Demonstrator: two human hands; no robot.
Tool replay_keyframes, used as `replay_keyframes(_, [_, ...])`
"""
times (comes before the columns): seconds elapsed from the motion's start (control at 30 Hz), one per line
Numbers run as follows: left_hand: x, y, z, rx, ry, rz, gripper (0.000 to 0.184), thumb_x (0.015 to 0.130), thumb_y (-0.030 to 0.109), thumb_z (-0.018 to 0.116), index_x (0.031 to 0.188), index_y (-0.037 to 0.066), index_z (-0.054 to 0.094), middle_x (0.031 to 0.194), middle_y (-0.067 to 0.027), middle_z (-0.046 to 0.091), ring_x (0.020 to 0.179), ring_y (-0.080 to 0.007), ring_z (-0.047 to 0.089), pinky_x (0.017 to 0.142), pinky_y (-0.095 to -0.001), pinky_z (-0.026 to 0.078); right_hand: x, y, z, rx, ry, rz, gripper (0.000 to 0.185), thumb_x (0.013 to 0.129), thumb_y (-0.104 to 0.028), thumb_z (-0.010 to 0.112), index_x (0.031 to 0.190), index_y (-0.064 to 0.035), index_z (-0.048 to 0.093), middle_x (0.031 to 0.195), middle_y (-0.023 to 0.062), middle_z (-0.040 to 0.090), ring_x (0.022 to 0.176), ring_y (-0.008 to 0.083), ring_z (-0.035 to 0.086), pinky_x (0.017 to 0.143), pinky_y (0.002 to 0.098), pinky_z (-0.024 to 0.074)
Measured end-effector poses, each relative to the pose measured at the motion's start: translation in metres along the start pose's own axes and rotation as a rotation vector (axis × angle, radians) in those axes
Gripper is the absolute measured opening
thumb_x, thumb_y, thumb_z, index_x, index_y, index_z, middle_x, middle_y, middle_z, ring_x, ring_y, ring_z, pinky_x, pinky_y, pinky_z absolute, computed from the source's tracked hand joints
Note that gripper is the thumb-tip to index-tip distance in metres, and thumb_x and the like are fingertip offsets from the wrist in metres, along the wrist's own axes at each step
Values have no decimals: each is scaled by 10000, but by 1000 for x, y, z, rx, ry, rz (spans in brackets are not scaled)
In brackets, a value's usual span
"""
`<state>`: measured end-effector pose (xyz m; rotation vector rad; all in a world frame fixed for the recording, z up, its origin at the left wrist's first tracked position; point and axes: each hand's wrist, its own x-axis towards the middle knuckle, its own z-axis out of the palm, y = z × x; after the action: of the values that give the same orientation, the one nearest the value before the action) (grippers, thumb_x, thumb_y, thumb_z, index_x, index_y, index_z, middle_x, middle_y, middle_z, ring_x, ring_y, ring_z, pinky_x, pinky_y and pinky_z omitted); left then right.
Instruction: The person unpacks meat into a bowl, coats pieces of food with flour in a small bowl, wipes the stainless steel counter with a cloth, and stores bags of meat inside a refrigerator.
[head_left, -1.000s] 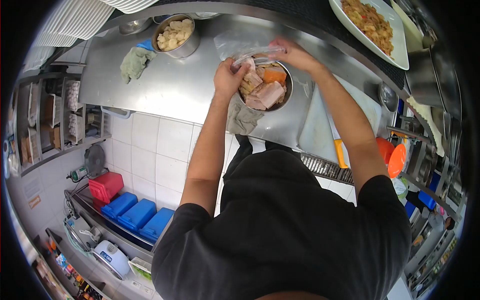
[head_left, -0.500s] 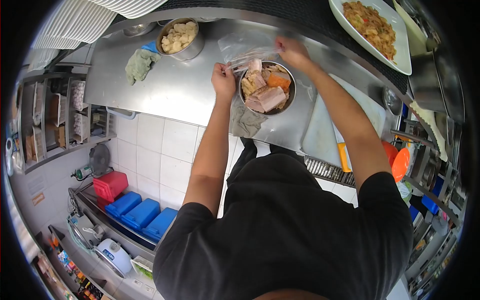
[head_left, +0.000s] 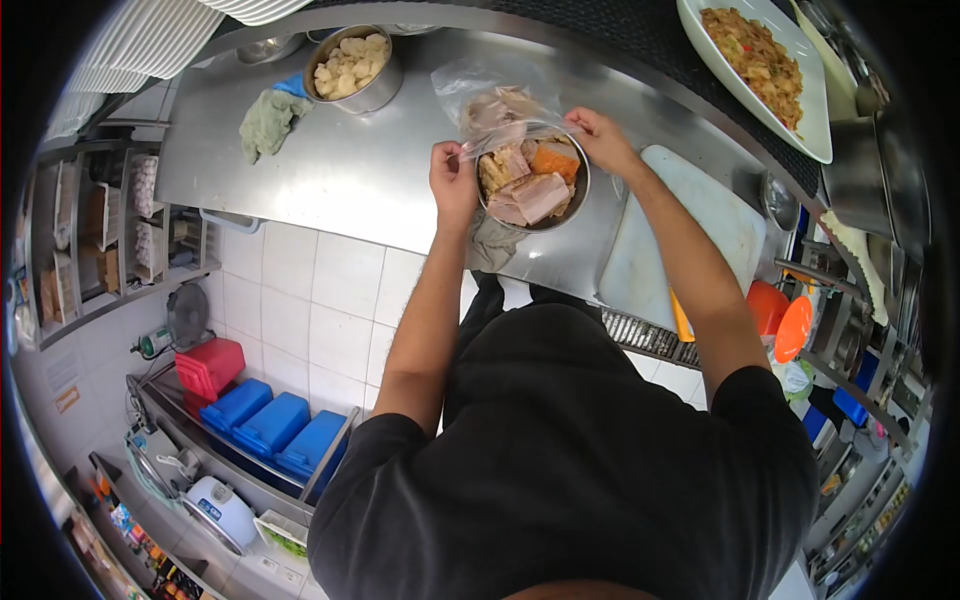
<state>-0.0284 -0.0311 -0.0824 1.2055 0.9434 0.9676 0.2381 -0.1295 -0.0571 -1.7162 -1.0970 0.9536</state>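
Note:
Between my hands a clear plastic bag (head_left: 468, 92) stretches over the far rim of a round metal bowl (head_left: 581, 205). A pale piece of meat (head_left: 497, 112) shows through the bag. Pressed together, the fingers of my left hand (head_left: 453, 183) grip the bag's left edge. My right hand (head_left: 604, 143) pinches its right edge. Chunks of pale cooked meat (head_left: 540, 198) fill the bowl, along with an orange piece (head_left: 555, 160). A grey-green cloth (head_left: 495, 243) lies beside the bowl, at the near edge of the steel counter (head_left: 330, 180).
A metal pot of pale chunks (head_left: 352, 75) and a green cloth (head_left: 270, 122) stand at the far left. On the right lies a white cutting board (head_left: 690, 230) with a yellow-handled knife (head_left: 682, 316), partly behind my forearm. A plate of food (head_left: 755, 70) sits on the upper shelf.
My right hand has come down and outward, and the bag's mouth is now spread wider at the bowl. Meat now shows inside the bag, beyond the bowl's far rim.

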Motion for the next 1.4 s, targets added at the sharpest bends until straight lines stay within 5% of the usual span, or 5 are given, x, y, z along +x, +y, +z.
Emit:
replay_keyframes(0.27, [-27, -7, 27, -606, 124, -147, 99, 1009, 147, 574, 1044, 95, 497, 1012, -49, 589, 942, -152, 570, 870, -323, 501, -32, 20, 46, 97, 408, -80, 151, 1017, -193, 575, 1069, -51, 580, 870, 21, 599, 797, 112, 516, 740, 269, 455])
replay_keyframes(0.57, [-49, 65, 48, -916, 126, -342, 206, 1028, 294, 525, 1062, 98, 473, 1119, -88, 575, 1055, -226, 574, 934, -403, 500, -6, -110, 8, -304, 134, 245, 147, 930, -111, 553, 1064, -94, 609, 785, 32, 579, 756, 123, 528, 696, 302, 460])
replay_keyframes(0.7, [-42, 115, 43, -720, 231, -349, 222, 1030, 294, 517, 1029, 77, 474, 1090, -99, 583, 1011, -211, 585, 901, -400, 509, -6, -152, 4, -259, 204, 183, 197, 905, -89, 545, 1075, -64, 641, 870, 128, 667, 807, 209, 615, 732, 364, 489])
replay_keyframes(0.8, [-44, 117, 40, -610, 235, -317, 229, 1034, 290, 513, 986, 70, 472, 1023, -100, 600, 935, -186, 605, 849, -371, 530, -4, -138, 8, 95, 111, 422, 183, 862, -44, 544, 1008, -25, 652, 848, 108, 660, 804, 199, 599, 717, 361, 482])
replay_keyframes(1.4, [-64, 91, 29, -579, 419, -461, 209, 994, 233, 573, 877, 81, 490, 821, -40, 550, 733, -117, 487, 705, -287, 451, 3, -98, 26, -312, -139, 420, 78, 901, -89, 561, 909, -64, 636, 816, 30, 629, 778, 168, 534, 683, 353, 452])
